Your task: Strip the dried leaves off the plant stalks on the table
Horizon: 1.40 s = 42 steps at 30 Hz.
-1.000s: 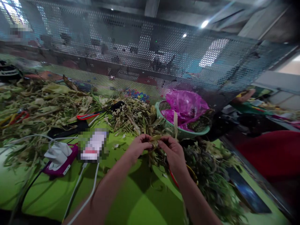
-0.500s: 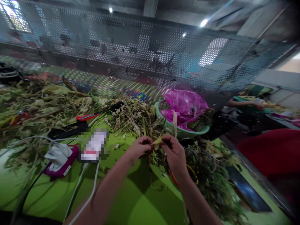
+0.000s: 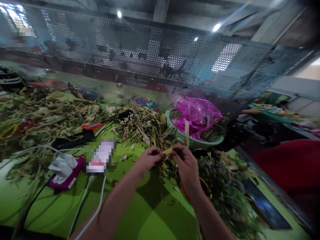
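Note:
Between my two hands a small yellowish dried leaf (image 3: 167, 151) is stretched, its ends in pinched fingers. My left hand (image 3: 149, 158) grips it from the left, thumb pressed to the forefinger. From the other side my right hand (image 3: 185, 160) pinches it too; a pale strip (image 3: 187, 133) stands upright just behind that hand. Beyond the fingers lies a heap of dried leaf scraps (image 3: 142, 125). Under my right forearm, the red and yellow handles (image 3: 205, 188) of a tool show in part.
A green basket (image 3: 207, 144) with a pink plastic bag (image 3: 200, 115) stands behind. Left are a blurred phone (image 3: 101, 156) on cables, a purple power strip (image 3: 66, 180), a red cutter (image 3: 95, 125) and scissors (image 3: 18, 129). Greener leaves (image 3: 227, 196) and a dark phone (image 3: 266, 205) lie right.
Both hands keep their pinch on the leaf and have barely moved. The view has shifted very slightly. At the far right, another person's arm has drawn back leftward.

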Motion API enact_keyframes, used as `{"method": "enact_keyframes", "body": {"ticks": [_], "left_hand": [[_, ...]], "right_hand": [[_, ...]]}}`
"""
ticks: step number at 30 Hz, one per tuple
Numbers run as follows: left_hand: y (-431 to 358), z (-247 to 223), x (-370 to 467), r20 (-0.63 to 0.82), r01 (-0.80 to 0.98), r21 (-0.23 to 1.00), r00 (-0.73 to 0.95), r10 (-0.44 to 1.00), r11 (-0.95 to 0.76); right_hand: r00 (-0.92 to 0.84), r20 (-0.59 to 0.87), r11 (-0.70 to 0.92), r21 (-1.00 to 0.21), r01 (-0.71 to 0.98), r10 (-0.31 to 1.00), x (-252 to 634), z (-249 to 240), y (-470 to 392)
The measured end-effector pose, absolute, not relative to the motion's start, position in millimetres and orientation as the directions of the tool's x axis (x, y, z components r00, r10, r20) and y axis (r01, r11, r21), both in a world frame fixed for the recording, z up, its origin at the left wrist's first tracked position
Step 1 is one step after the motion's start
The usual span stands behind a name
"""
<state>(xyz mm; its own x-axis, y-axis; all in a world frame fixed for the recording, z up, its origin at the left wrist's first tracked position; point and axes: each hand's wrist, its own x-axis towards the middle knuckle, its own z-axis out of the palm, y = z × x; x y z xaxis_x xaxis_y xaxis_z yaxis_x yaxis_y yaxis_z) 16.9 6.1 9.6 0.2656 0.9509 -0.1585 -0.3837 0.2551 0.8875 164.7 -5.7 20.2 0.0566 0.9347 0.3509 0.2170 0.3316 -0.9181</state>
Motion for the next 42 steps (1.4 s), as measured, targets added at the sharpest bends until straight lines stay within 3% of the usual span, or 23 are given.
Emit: {"method": "enact_keyframes", "body": {"ticks": [4,9,14,22,29,32,38,42], "left_hand": [[10.0,2.0,16.0,-0.193,-0.472,0.845,0.169,0.966,0.252],[11.1,-1.1,15.9,-0.178,-0.539,0.813,0.13,0.976,0.22],[7.9,0.2,16.8,-0.124,-0.565,0.8,0.175,0.977,0.203],[9.6,4.6,16.4,-0.147,-0.483,0.84,0.237,0.96,0.247],[8.2,5.0,15.9,-0.085,-0.406,0.895,0.254,0.963,0.186],[6.5,6.2,15.9,-0.072,-0.38,0.908,0.27,0.96,0.175],[7.9,2.8,15.3,-0.122,-0.424,0.875,0.276,0.953,0.235],[9.2,-0.1,15.2,-0.214,-0.464,0.829,0.254,0.943,0.313]], "right_hand": [[0.051,0.412,0.382,-0.88,0.284,0.91,163.5,22.6,-6.4],[-0.121,0.507,0.502,-0.737,0.452,0.853,159.4,22.2,-7.2],[-0.093,0.457,0.438,-0.747,0.5,0.885,158.8,15.5,-4.7],[-0.027,0.338,0.314,-0.84,0.442,0.941,162.9,16.0,-3.5],[-0.024,0.2,0.201,-0.96,0.197,0.979,158.3,18.7,-2.3],[-0.025,0.188,0.19,-0.965,0.181,0.982,158.1,17.4,-2.1],[-0.007,0.335,0.318,-0.887,0.336,0.942,162.7,15.3,-0.6],[-0.082,0.534,0.511,-0.738,0.44,0.842,165.9,20.0,0.5]]}}
